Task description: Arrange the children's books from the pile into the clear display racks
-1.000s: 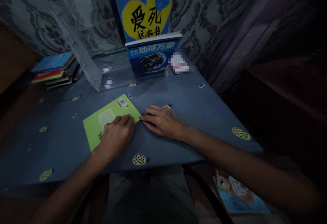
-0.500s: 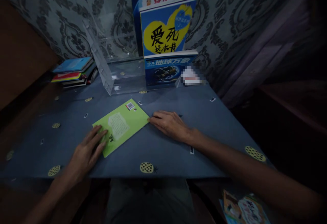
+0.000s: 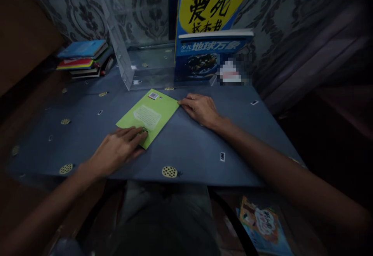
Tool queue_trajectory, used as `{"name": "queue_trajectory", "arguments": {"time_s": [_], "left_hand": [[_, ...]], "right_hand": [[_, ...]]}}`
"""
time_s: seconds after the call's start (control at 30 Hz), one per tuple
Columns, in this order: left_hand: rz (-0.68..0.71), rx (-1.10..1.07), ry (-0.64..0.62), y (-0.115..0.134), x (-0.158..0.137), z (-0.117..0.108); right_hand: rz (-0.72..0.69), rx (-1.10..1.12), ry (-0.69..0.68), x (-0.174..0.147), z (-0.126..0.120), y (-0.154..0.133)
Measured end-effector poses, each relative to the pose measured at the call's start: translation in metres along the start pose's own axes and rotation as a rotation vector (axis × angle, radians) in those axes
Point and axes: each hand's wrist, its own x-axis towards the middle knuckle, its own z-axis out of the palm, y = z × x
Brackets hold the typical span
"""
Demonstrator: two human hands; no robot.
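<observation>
A light green book [image 3: 157, 102] lies on the table, with a barcode and a pale text panel on its upward face. My left hand [image 3: 119, 147] rests on its near edge, fingers stretched flat over the cover. The thumb is low at the book's near corner. At the right corner, my right hand [image 3: 201, 108] has its fingers closed, pinching the corner between thumb and fingertips. Just beyond the book stands a clear acrylic rack [image 3: 151, 83]. In its right part are a dark blue book [image 3: 201, 67] and a blue-and-yellow book [image 3: 186, 11], both upright.
A blue cloth [image 3: 192, 162] with pineapple prints covers the table. On the far left sits a stack of books [image 3: 84, 49]. A blurred-out white item [image 3: 230, 71] is right of the rack. Below the table's front edge, at right, a colourful book [image 3: 262, 221] shows.
The view has tipped downward. The green book has turned somewhat and sits closer to the rack. My left hand has slid rightward along its near edge; my right hand stays at the corner.
</observation>
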Motion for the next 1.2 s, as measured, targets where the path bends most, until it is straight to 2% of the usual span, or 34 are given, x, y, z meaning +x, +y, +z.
{"name": "queue_trajectory", "arguments": {"time_s": [0.1,0.27,0.47,0.63,0.83,1.03,1.2], "left_hand": [[0.083,0.001,-0.072,-0.010,0.005,-0.009],[0.226,0.047,-0.057,-0.022,0.007,-0.009],[0.330,0.069,-0.064,-0.032,0.002,-0.005],[0.329,0.039,-0.069,-0.038,-0.002,-0.003],[0.277,-0.066,0.028,-0.040,0.000,0.001],[0.251,-0.145,0.004,-0.040,0.001,-0.003],[0.243,-0.150,-0.008,-0.038,0.002,-0.004]], "right_hand": [[0.028,-0.015,0.007,-0.005,-0.002,-0.009],[0.009,-0.002,0.028,-0.018,-0.005,-0.033],[-0.210,0.169,0.061,-0.031,-0.002,-0.073],[-0.379,0.280,0.072,-0.037,-0.001,-0.096],[-0.440,0.345,0.129,-0.041,0.000,-0.101],[-0.506,0.311,0.100,-0.042,0.001,-0.100],[-0.505,0.315,0.082,-0.041,0.002,-0.101]]}}
